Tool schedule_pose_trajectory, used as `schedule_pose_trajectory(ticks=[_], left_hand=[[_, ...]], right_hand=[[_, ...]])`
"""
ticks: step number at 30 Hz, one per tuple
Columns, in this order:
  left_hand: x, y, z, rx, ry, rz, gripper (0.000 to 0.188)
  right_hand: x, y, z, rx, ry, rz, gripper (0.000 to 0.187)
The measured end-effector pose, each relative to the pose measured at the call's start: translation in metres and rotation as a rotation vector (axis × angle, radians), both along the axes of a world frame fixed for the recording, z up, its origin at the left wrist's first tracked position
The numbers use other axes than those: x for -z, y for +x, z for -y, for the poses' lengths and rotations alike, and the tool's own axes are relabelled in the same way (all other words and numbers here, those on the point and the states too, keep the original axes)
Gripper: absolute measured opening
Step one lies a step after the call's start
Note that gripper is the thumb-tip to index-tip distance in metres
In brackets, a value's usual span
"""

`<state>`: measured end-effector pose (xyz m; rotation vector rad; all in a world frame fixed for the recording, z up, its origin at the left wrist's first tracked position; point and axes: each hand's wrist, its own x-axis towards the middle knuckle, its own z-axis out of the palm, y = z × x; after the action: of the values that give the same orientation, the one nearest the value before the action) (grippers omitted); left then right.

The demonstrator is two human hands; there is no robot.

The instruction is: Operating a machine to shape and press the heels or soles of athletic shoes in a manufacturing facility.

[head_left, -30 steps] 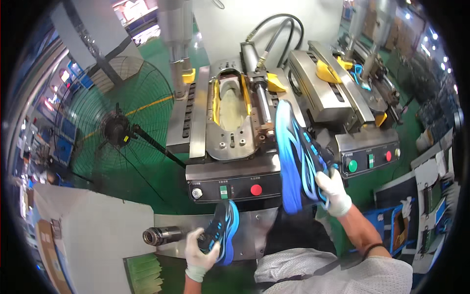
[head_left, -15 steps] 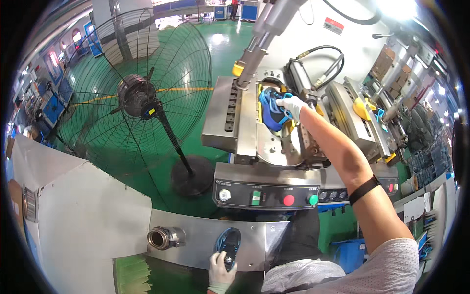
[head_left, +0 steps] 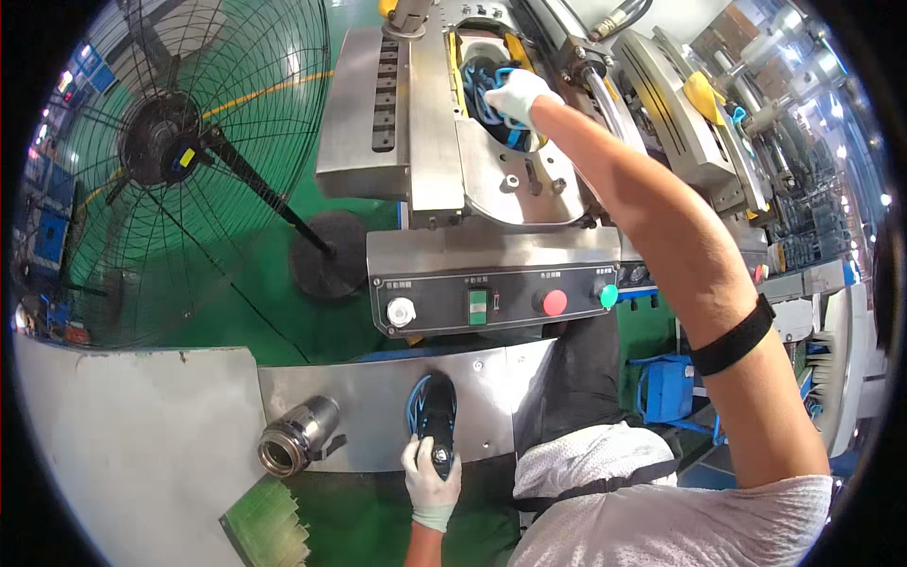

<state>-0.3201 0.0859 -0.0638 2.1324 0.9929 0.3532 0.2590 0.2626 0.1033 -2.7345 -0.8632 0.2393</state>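
Under my gloved left hand (head_left: 432, 479) is a black shoe with blue trim (head_left: 437, 406), lying on a metal shelf (head_left: 368, 392). The fingers close round its near end. My right hand (head_left: 520, 96), also gloved, reaches into the opening of a steel machine (head_left: 510, 189). Its fingers are closed on a blue-and-black shoe upper (head_left: 482, 87) with blue laces, lying in that opening. My hand hides part of the upper.
Left of the machine stands a large floor fan (head_left: 161, 137) on a round base. A control panel (head_left: 510, 300) with coloured buttons crosses the machine's front. An open metal flask (head_left: 300, 437) rests on the shelf. A blue bin (head_left: 667, 389) stands at lower right.
My view has shifted, so the machine sits higher in the picture. The upper in the machine now lies mostly under my right hand. Both hands keep their holds.
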Motion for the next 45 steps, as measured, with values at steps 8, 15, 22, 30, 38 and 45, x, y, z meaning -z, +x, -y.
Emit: schedule_pose_trajectory(ticks=[8,15,22,30,38,45], left_hand=[[-0.01,0.022,0.022,-0.086,-0.016,-0.061,0.068],[-0.014,0.061,0.055,-0.397,-0.141,0.126,0.076],[-0.032,0.059,0.0,0.343,0.254,-0.001,0.051],[-0.063,0.13,0.017,0.346,0.148,0.274,0.014],[-0.136,0.261,0.153,0.544,-0.128,0.343,0.026],[-0.191,0.342,0.294,1.093,-0.766,0.269,0.058]], right_hand=[[0.0,0.031,0.016,-0.084,-0.012,0.079,0.044],[-0.056,-0.11,0.13,-0.568,0.746,0.004,0.071],[0.067,-0.182,0.344,-0.414,0.206,0.112,0.079],[0.058,-0.219,0.417,-0.575,0.393,-0.28,0.111],[0.051,-0.286,0.541,-0.176,0.624,-0.515,0.108],[0.053,-0.315,0.675,0.306,1.365,-0.391,0.083]])
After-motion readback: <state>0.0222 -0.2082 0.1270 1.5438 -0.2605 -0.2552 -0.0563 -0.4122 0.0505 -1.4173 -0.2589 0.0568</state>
